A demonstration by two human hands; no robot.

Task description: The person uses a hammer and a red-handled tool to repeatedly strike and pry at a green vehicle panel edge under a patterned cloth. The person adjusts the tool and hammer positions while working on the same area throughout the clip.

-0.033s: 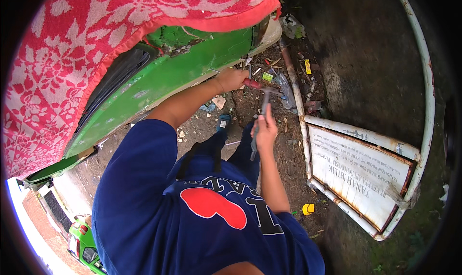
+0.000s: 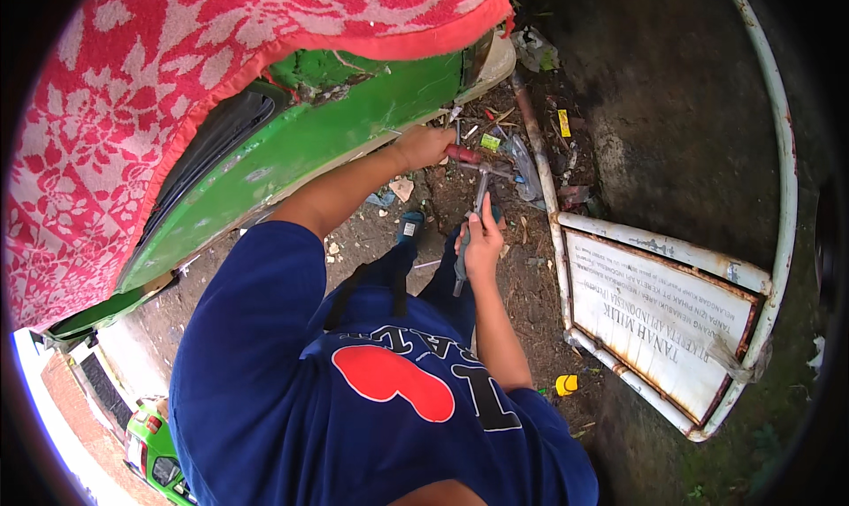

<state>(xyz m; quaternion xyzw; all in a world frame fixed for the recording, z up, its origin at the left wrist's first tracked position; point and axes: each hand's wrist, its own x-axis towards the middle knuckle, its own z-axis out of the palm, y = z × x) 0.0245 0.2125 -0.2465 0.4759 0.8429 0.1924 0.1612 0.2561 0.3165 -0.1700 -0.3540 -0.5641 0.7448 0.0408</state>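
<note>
My left hand [image 2: 426, 147] reaches out beside the green car body and closes round a tool with a red handle [image 2: 463, 154]; its exact kind is unclear. A thin metal rod [image 2: 457, 133] shows next to those fingers. My right hand [image 2: 480, 245] grips the grey handle of a hammer [image 2: 482, 192]. The hammer's head lies at the right end of the red-handled tool, and I cannot tell whether they touch. The left fingertips are partly hidden.
A red floral cloth [image 2: 203, 37] drapes over the green car [image 2: 354, 108]. At the right stands a rusty white pipe frame with a sign panel [image 2: 654, 302]. Litter and a yellow wrapper [image 2: 564, 123] lie on the dirt. A yellow object [image 2: 566, 385] lies by my right elbow.
My right hand and the hammer have shifted slightly left, and the hammer's handle has tilted a little. The left hand has barely moved.
</note>
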